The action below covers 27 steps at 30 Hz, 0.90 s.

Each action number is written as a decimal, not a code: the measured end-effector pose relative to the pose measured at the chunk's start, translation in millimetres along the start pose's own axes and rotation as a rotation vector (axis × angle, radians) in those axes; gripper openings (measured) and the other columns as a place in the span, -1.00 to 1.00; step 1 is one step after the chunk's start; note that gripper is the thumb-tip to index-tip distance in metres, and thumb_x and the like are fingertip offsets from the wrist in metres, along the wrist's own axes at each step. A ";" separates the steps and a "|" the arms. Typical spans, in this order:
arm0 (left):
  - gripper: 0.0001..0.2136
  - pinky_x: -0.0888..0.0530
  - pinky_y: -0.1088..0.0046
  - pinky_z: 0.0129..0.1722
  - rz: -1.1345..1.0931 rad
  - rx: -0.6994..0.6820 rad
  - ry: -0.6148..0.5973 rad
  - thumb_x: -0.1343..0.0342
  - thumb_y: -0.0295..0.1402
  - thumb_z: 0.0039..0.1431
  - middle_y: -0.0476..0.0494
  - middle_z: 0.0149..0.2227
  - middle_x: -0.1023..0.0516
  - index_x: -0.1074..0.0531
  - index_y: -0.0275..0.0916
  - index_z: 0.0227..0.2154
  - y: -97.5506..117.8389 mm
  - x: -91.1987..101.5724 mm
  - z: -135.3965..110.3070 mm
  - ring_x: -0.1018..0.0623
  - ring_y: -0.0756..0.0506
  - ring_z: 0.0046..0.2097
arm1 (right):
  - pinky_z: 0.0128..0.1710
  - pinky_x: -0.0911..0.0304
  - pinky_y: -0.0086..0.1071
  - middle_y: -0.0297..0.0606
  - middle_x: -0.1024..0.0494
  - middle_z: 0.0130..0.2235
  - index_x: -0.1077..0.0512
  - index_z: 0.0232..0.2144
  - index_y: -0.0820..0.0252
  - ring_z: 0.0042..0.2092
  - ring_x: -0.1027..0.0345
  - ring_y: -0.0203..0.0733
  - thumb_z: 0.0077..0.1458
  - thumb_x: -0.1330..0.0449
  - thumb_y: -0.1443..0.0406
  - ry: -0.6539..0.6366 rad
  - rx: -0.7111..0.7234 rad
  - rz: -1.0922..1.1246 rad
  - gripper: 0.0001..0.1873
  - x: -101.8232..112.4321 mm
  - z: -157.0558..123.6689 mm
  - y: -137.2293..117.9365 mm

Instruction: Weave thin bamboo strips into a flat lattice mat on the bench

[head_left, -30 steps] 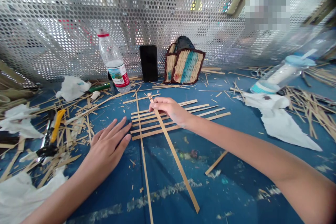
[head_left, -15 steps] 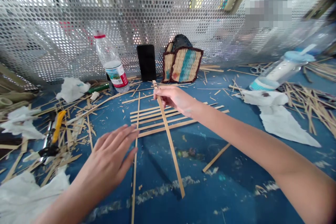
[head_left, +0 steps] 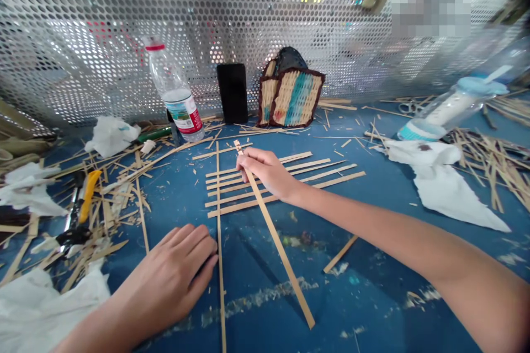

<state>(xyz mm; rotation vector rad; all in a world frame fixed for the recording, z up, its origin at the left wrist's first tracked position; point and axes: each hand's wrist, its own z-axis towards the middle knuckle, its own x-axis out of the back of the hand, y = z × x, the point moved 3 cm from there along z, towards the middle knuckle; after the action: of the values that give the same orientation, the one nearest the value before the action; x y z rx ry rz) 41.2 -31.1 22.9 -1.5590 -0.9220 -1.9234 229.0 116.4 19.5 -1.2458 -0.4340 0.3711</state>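
Observation:
My right hand (head_left: 265, 174) is closed, its thumb and fingers pinching a flat bamboo strip (head_left: 281, 251) near the far end. This strip slants toward me over several thinner bamboo strips (head_left: 244, 194) lying side by side on the blue table. Dark marks show on its far tip. My left hand (head_left: 182, 265) is low over the table, palm down, fingers loosely bent, with a gap at the thumb and nothing seen in it. Its fingertips are right beside a long thin strip (head_left: 220, 281) running toward me across the left ends of the row; whether they touch it I cannot tell.
A water bottle (head_left: 182, 110), a black phone (head_left: 232, 94) and a woven piece (head_left: 296, 99) stand before the perforated metal screen (head_left: 256, 27). Left are bamboo scraps, crumpled tissues (head_left: 111, 137) and a yellow-handled cutter (head_left: 89, 196). Right lie a clear cup (head_left: 447, 107) and more strips.
My left hand has drawn back toward me and its fingers have bent. My right hand has come slightly nearer with its strip, whose near end has swung right. The long strip's near end has shifted right.

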 end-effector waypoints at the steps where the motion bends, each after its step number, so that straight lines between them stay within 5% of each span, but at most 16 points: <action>1: -0.77 -0.32 0.29 -0.25 -0.008 -0.003 -0.001 0.12 -0.36 0.39 -0.11 -0.32 -0.45 -0.42 -0.17 -0.31 1.7 -1.6 -0.4 -0.39 -0.13 -0.30 | -0.28 -0.19 -0.36 -0.36 -0.38 -0.47 -0.37 -0.41 0.17 -0.38 -0.30 -0.25 0.31 -0.05 0.16 -0.013 -0.003 -0.009 -0.71 -2.2 -1.5 1.4; 7: -0.79 -0.37 0.28 -0.19 -0.004 0.017 0.065 0.09 -0.35 0.38 -0.13 -0.23 -0.52 -0.46 -0.17 -0.27 1.7 -0.3 -1.6 -0.47 -0.13 -0.23 | -0.28 -0.16 -0.36 -0.32 -0.44 -0.38 -0.38 -0.40 0.17 -0.32 -0.32 -0.23 0.29 -0.04 0.14 0.007 -0.033 -0.052 -0.71 -0.7 -0.6 11.4; 10: -0.77 -0.40 0.23 -0.04 0.024 0.070 0.116 0.04 -0.25 0.38 -0.19 0.01 -0.53 -0.47 -0.17 -0.08 -4.4 1.8 -1.0 -0.51 -0.20 -0.01 | -0.31 -0.10 -0.36 -0.33 -0.42 -0.40 -0.43 -0.38 0.17 -0.33 -0.26 -0.23 0.30 -0.02 0.11 -0.005 -0.066 -0.185 -0.67 -0.3 -0.2 13.1; 15: -0.36 -0.20 0.11 0.32 0.128 -0.068 -0.007 -0.01 -0.04 0.35 -0.12 0.40 -0.18 -0.02 -0.08 0.40 -8.6 -11.2 -0.2 -0.20 -0.25 0.38 | -0.30 -0.05 -0.35 -0.35 -0.36 -0.46 -0.41 -0.40 0.16 -0.33 -0.23 -0.19 0.29 -0.05 0.08 -0.043 -0.063 -0.314 -0.66 -4.7 0.0 14.4; 20: -0.27 -0.06 0.10 0.40 0.179 -0.068 -0.042 0.01 0.00 0.35 -0.09 0.42 -0.07 0.18 -0.08 0.44 -11.1 -19.4 -3.5 -0.16 -0.21 0.41 | -0.36 0.03 -0.36 -0.39 -0.31 -0.50 -0.29 -0.49 0.15 -0.39 -0.19 -0.25 0.31 -0.03 0.07 -0.051 -0.028 -0.355 -0.61 -6.4 -1.0 14.1; 27: -0.27 -0.17 0.17 0.37 0.222 -0.080 0.050 -0.03 -0.03 0.33 -0.11 0.38 -0.17 0.11 -0.10 0.43 -2.2 -13.6 -5.2 -0.26 -0.21 0.36 | -0.42 0.11 -0.35 -0.46 -0.18 -0.55 -0.16 -0.52 0.14 -0.47 -0.08 -0.33 0.33 -0.01 0.12 -0.064 -0.021 -0.387 -0.61 -7.6 -5.2 8.5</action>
<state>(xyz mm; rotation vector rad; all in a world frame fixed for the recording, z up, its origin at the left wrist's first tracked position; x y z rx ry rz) 39.2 -34.1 8.6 -1.5786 -0.6296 -1.8513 224.8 110.8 9.1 -1.1417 -0.7211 0.0767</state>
